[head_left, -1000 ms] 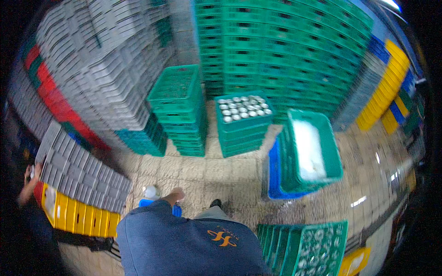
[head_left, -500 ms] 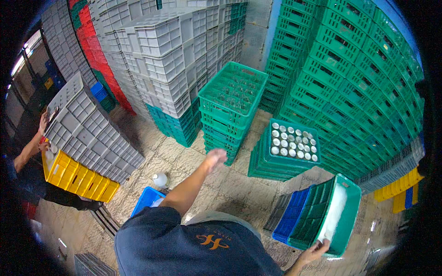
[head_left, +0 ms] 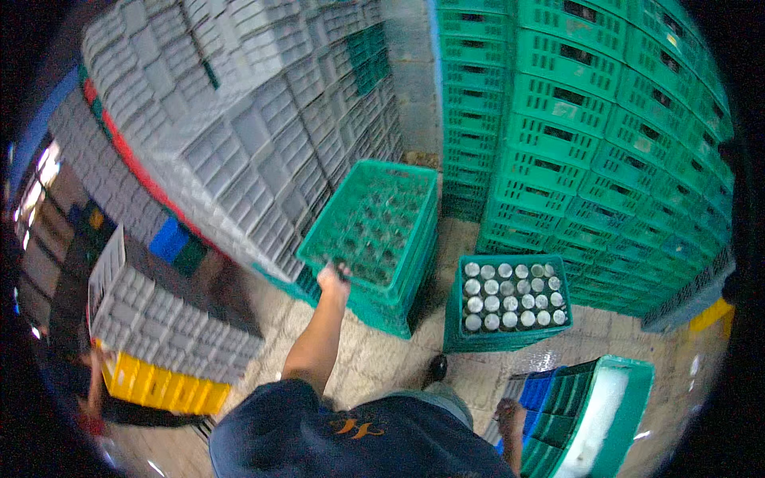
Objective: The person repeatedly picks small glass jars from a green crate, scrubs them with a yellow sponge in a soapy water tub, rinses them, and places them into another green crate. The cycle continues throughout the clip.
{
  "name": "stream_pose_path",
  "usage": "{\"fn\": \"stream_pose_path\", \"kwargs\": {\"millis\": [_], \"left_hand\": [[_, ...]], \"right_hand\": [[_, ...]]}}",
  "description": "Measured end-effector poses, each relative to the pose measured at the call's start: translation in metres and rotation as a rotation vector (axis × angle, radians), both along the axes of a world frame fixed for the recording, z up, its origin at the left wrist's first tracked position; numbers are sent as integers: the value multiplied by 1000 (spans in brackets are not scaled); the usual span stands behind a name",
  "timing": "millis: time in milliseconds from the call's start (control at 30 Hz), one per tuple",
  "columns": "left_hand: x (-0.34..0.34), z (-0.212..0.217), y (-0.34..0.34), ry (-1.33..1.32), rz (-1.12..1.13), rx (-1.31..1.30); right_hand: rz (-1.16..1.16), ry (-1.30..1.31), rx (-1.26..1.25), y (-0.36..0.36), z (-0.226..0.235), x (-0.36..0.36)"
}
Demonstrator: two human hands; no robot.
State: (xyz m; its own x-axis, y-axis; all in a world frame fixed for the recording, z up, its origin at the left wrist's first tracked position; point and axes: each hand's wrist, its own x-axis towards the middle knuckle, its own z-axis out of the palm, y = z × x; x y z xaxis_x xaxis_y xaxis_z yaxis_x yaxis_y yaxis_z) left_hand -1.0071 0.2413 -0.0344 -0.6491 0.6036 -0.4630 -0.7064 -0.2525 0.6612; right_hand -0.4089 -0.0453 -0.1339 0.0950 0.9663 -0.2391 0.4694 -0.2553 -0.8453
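My left hand (head_left: 333, 276) has its fingers closed over the near left corner of the top green crate (head_left: 370, 283) on a stack in front of me. Rows of clear, glassy bottles or jars (head_left: 374, 223) stand inside that crate; blur hides their exact shape. Low at my right side, my right hand (head_left: 511, 414) hangs beside the tilted-looking stack of blue and green crates (head_left: 550, 418). Its fingers are dark and blurred. To the right of the bottle crate stands another green crate (head_left: 458, 319), filled with rows of round, whitish-topped containers (head_left: 510, 303).
Tall stacks of green crates (head_left: 558, 159) rise at the right, grey crates (head_left: 263, 143) at the left. A white slab-like thing (head_left: 606, 398) lies in the green crate near my right. At far left, another person's arm (head_left: 96, 382) is by yellow crates (head_left: 163, 382).
My left hand has reached forward onto the green crate of bottles. My right hand has left the crate with the white contents. The view has turned, and I stand closer to the stacks.
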Motion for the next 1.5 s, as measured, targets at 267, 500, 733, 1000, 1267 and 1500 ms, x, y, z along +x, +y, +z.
{"fn": "stream_pose_path", "kwargs": {"millis": [267,500,733,1000,1267,1500], "left_hand": [[2,17,-46,-123,-74,-105],[-37,5,-171,-80,25,-284],[-74,-2,-273,36,33,-467],[-101,-56,-361,-66,98,-707],[-57,-50,-382,51,41,-809],[46,-24,-324,314,-113,-748]], "right_hand": [[269,-144,534,292,109,-58],[532,-65,815,439,175,-274],[801,-376,531,468,165,-508],[825,-152,319,380,120,-489],[741,-19,200,314,111,-367],[593,-23,137,314,120,-195]]}}
